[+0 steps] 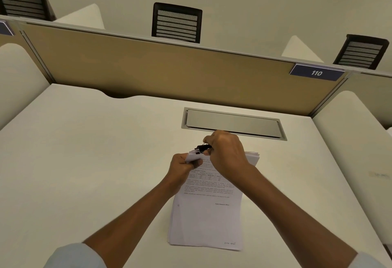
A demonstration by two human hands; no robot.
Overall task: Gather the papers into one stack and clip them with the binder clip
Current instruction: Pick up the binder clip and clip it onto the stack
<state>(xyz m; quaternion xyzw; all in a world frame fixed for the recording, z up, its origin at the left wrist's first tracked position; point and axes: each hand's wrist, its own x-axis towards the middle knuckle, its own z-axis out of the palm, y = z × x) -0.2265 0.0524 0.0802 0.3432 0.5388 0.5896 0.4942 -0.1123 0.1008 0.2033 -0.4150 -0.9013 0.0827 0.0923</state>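
Right hand (226, 153) curls tight, fingertips pinching the black binder clip (203, 148) at the stack's far-left corner. Just beside it, the left hand (182, 167) clamps that same corner of the papers (209, 214), thumb on top, fingers folded under. The stack is one squared pile of thin printed white sheets, its far edge fanned slightly past the right knuckles, lying on the smooth pale desk (84, 161). Bare desk spreads wide left and right of both hands; beyond the fingers sits a brushed metal cable flap (233, 124), then the tan divider panel (159, 70).

White printed papers (209, 214) lie stacked, far-left corner lifted; black binder clip (202, 148) apparently on that corner.
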